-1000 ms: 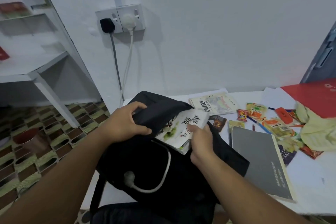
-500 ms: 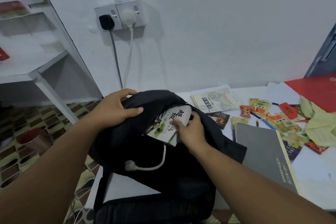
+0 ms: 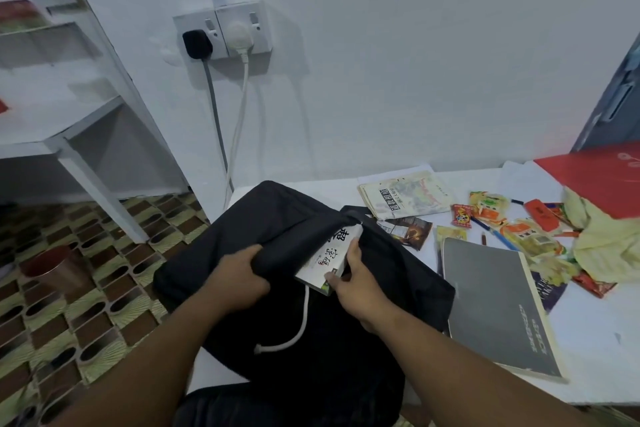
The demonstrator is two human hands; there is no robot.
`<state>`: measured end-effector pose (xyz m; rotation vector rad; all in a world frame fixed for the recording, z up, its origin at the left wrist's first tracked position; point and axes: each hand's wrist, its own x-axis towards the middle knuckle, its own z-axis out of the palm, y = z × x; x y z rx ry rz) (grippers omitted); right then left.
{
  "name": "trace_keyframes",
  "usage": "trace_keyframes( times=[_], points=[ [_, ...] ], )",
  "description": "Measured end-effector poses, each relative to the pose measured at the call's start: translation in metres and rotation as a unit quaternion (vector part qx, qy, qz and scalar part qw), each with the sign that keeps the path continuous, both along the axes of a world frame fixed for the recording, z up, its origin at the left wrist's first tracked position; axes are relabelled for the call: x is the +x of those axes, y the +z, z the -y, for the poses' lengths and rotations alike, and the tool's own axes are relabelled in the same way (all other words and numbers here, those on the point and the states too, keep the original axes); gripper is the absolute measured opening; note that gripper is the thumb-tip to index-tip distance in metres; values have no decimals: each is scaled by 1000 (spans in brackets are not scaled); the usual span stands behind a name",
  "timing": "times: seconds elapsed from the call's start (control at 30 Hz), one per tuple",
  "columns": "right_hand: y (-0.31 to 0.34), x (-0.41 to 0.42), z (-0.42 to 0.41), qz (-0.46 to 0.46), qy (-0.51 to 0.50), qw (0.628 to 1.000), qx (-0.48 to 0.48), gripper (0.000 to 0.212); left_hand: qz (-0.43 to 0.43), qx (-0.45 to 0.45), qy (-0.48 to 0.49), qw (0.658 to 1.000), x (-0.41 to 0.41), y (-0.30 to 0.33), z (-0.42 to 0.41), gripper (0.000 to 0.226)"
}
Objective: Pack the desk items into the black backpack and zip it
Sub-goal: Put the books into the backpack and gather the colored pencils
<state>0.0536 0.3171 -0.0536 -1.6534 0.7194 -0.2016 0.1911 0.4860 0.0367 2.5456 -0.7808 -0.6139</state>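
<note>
The book (image 3: 329,258) sticks halfway out of the bag (image 3: 287,229), right in the middle of the desk's (image 3: 588,350) left end. The right hand (image 3: 356,282) is at 4 o'clock from the book and holds it, thumb on the near corner and fingers curled along its right edge. The left hand (image 3: 239,279) is at 9 o'clock from the book. It grips a fold of the bag's cloth at the mouth.

The book's long side runs from 7 o'clock up to 1 o'clock. Its far end is tucked under the bag's black flap, and its near corner pokes out toward the person. The cover with big black letters faces up.

A white cord (image 3: 301,322) trails out from under the book toward 7 o'clock, across the bag's front.

The bag hangs over the desk's left edge, with the tiled floor (image 3: 69,305) below at 9 o'clock. A red cup (image 3: 52,269) stands on the floor there, well apart from the bag.

At 3 o'clock, just beside the bag, lies a gray notebook (image 3: 495,302), its long side running from 11 o'clock to 5 o'clock. At 1 o'clock from the book lies a booklet (image 3: 405,198) near the wall. Farther right are snack packs (image 3: 512,229), a blue pen (image 3: 495,232), a yellow cloth (image 3: 609,239) and a red folder (image 3: 602,177).
</note>
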Motion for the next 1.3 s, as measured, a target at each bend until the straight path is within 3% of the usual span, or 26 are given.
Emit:
trace_keyframes(
  times=[0.1, 0.17, 0.27, 0.4, 0.5, 0.63, 0.67, 0.73, 0.77, 0.8, 0.87, 0.9, 0.97, 1.03, 1.1, 1.17, 1.23, 1.3],
  points=[
    [-1, 1, -1, -62, 69, 990, -103, 112, -122, -207, 89, 967, 6, 27, 2, 50],
    [0, 6, -4, -107, 70, 975, -181, 105, -158, -274, 79, 946, 7, 44, 2, 49],
    [3, 22, -6, -161, 22, 966, -201, 95, -180, -266, 23, 947, 7, 58, -1, 50],
    [11, 35, -7, -193, 33, 949, -248, 92, -177, -247, -4, 953, 7, 58, -2, 50],
    [14, 34, -10, -163, 62, 919, -354, 86, -196, -254, -3, 947, 6, 55, -2, 52],
    [19, 29, -4, -222, 88, 870, -430, 83, -174, -216, -26, 960, 9, 56, -6, 44],
    [23, 26, -7, -184, 73, 855, -479, 81, -152, -212, -22, 965, 10, 56, -6, 44],
    [33, 18, -18, -9, 100, 831, -547, 67, -114, -217, -8, 969, 11, 55, -5, 45],
    [35, 12, -26, 58, 175, 823, -537, 60, -105, -224, -1, 969, 11, 55, -4, 44],
    [38, 4, -33, 68, 265, 821, -501, 56, -104, -233, 7, 967, 11, 55, -4, 43],
    [36, -3, -42, -35, 368, 811, -453, 48, -121, -250, 24, 960, 10, 55, -2, 41],
    [32, -3, -42, -68, 370, 803, -463, 41, -130, -256, 31, 957, 9, 56, -2, 40],
    [29, 1, -41, -28, 316, 837, -446, 28, -148, -269, 45, 951, 8, 58, -2, 39],
    [33, 3, -45, 48, 248, 910, -329, 16, -177, -289, 73, 938, 9, 59, -5, 40],
    [41, 6, -48, 92, 187, 962, -177, 19, -214, -318, 92, 919, 11, 62, -9, 44],
    [49, 12, -51, 70, 157, 980, -99, 19, -234, -333, 77, 910, 10, 67, -9, 48],
    [54, 25, -54, 27, 150, 983, -98, 13, -238, -333, 49, 911, 6, 72, -6, 49],
    [60, 44, -61, -11, 169, 978, -124, 22, -246, -334, 25, 910, 0, 78, -2, 49]
  ],
)
